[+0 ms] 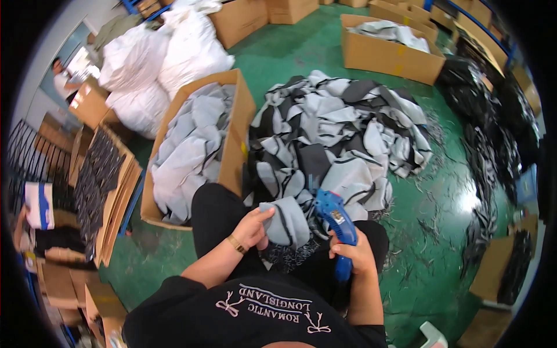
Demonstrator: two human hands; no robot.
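Observation:
My left hand (253, 228) is closed on the edge of a grey fabric piece (286, 220) with a dark stripe, held up over my lap. My right hand (355, 249) grips the handle of a blue handheld power tool (336, 213). The tool's head points away from me, close to the right edge of the fabric piece; whether they touch I cannot tell. Just beyond lies a big heap of grey and black fabric pieces (325, 116) on the floor. Dark thin scraps (290, 255) lie below the fabric piece, between my legs.
Left of the heap stands a cardboard box (246, 133) of grey pieces. Another box (389, 61) is at the back right. White sacks (194, 52), flattened cardboard (119, 197) and black plastic bags (470, 87) line the sides. Cut strips litter the green floor (423, 243). A person (64, 81) is far left.

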